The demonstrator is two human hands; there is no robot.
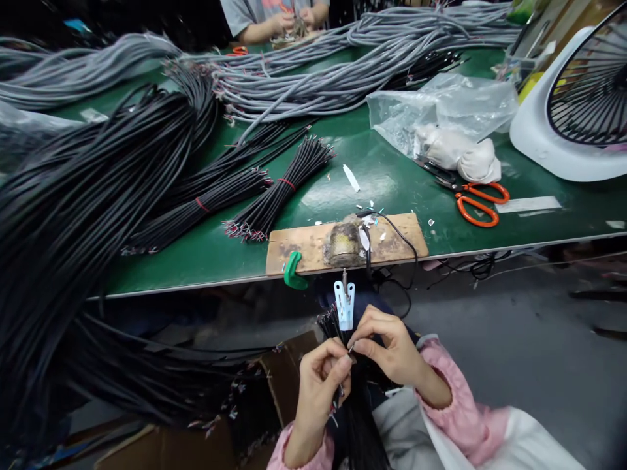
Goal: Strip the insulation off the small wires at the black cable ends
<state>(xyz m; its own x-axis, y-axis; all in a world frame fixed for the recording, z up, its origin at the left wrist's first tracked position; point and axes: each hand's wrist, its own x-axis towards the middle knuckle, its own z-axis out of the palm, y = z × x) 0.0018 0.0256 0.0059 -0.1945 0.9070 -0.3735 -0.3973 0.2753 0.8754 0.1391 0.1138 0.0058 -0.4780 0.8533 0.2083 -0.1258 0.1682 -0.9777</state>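
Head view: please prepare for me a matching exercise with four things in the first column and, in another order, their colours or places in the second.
Things
1. clip
2. wooden board
3. fan
4. grey cables

Colours or places
A. at the right edge of the picture
B. light blue, near the right hand
C. across the far part of the green table
D. at the table's near edge

Pairs: 1-B, 2-D, 3-A, 4-C
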